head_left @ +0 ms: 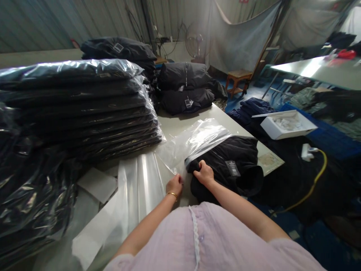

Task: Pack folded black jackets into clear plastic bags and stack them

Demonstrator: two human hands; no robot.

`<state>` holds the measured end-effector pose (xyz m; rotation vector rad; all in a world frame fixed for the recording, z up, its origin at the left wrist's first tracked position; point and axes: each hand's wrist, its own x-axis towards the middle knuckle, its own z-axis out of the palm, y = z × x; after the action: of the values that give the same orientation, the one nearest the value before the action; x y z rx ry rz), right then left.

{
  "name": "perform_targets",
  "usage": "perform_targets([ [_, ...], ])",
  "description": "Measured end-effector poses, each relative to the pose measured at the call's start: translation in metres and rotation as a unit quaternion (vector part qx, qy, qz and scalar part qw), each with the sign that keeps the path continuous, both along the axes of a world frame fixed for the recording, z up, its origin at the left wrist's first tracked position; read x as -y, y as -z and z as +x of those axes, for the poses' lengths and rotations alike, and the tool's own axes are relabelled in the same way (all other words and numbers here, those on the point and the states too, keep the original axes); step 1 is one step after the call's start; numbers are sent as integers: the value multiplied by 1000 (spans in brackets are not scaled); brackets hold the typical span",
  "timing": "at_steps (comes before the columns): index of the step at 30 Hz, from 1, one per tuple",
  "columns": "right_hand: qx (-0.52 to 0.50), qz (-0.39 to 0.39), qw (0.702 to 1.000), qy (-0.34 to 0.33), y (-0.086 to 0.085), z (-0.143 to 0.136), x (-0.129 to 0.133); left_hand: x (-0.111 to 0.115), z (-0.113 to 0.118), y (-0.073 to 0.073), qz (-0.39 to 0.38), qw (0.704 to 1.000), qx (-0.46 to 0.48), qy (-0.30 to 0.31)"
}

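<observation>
A folded black garment (217, 158) with a dark label lies on the table before me, its far left part inside a clear plastic bag (203, 137). My right hand (204, 173) is closed on the garment's near left edge. To its left, my left hand (175, 185), with a gold bangle at the wrist, is closed on the near edge of the clear bag. The bag spreads loosely between the hands and away from me.
Bagged black garments stand in a tall stack (81, 109) at the left. Flat clear bags (141, 184) lie nearer. More folded black garments (186, 86) sit at the table's far end. A white open box (287, 126) and a yellow cable (316, 184) are at the right.
</observation>
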<state>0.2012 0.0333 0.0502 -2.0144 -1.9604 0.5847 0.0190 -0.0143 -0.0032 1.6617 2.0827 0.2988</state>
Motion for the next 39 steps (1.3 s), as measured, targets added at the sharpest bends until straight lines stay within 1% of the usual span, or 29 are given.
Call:
perform_targets([
  [3, -46, 19, 998, 37, 3, -3, -3, 0, 9, -7, 4, 997, -5, 80],
  [5, -62, 16, 997, 41, 8, -10, -4, 2, 14, -10, 14, 992, 8, 129],
  [6, -67, 7, 997, 34, 10, -14, -3, 3, 15, -11, 20, 990, 14, 142],
  [7, -69, -4, 997, 20, 12, -18, -3, 5, 15, -11, 27, 989, 19, 145],
  [9, -72, -15, 997, -29, 15, -24, -1, 10, 12, -11, 48, 990, 27, 133],
  [12, -54, -19, 989, -134, 16, -26, -2, 18, 1, -10, 82, 988, 40, 122],
  [15, -57, -52, 969, -235, 17, -22, -12, 25, -9, -9, 95, 983, 62, 143],
  [17, -96, -90, 957, -260, 17, -16, -24, 29, -11, -9, 85, 983, 75, 142],
  [20, -184, -170, 944, -216, 16, -2, -46, 31, -12, -10, 50, 988, 94, 115],
  [22, -223, -195, 938, -178, 13, 13, -61, 32, -12, -9, 32, 988, 120, 94],
  [24, -218, -176, 947, -157, 6, 34, -74, 32, -14, -7, 22, 984, 160, 74],
  [26, -174, -119, 965, -155, -4, 61, -87, 33, -15, -6, 22, 978, 200, 49],
  [28, -97, -43, 982, -153, -16, 91, -102, 35, -16, -7, 32, 976, 216, 18],
  [31, 24, 51, 992, -109, -31, 134, -127, 37, -12, -13, 43, 979, 194, -33],
  [33, 71, 86, 991, -80, -37, 161, -148, 37, -5, -17, 62, 981, 167, -69],
  [36, 111, 101, 987, -60, -39, 197, -181, 34, 10, -20, 110, 979, 121, -120],
  [39, 136, 82, 985, -65, -35, 225, -214, 27, 22, -19, 144, 975, 75, -152],
])
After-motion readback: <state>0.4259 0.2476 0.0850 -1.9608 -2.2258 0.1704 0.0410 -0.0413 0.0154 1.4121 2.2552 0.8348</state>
